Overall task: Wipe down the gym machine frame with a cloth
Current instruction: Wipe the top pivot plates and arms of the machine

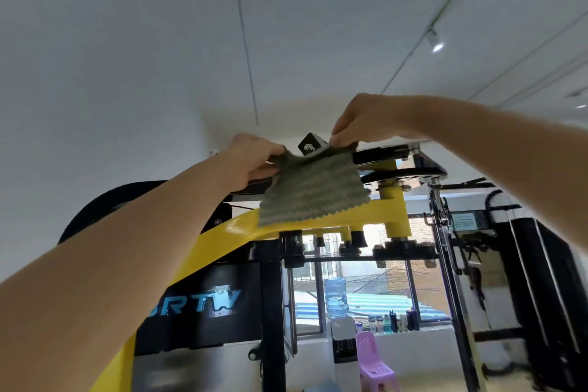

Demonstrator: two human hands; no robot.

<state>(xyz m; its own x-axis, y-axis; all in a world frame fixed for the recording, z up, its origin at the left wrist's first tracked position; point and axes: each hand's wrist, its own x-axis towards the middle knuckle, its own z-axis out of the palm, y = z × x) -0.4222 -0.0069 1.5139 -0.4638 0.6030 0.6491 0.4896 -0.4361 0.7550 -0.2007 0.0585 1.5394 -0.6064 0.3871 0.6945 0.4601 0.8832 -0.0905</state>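
Both hands are reaching up to the top of the gym machine frame (350, 215). The left hand (254, 157) is pinching one upper corner of the grey-green cloth (310, 189), and the right hand (362, 122) is pinching the other. The cloth is hanging spread below the fingers (339, 137), draped in front of the yellow crossbar, just beneath a black bolted bracket (310, 145) between the hands.

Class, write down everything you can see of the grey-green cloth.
The cloth is grey-green, soft-looking, with wavy ribs across it and a zigzag lower edge. It is spread flat, held up overhead: the left hand pinches its upper left corner, the right hand its upper right. It hangs in front of the machine's yellow frame; contact there is unclear.
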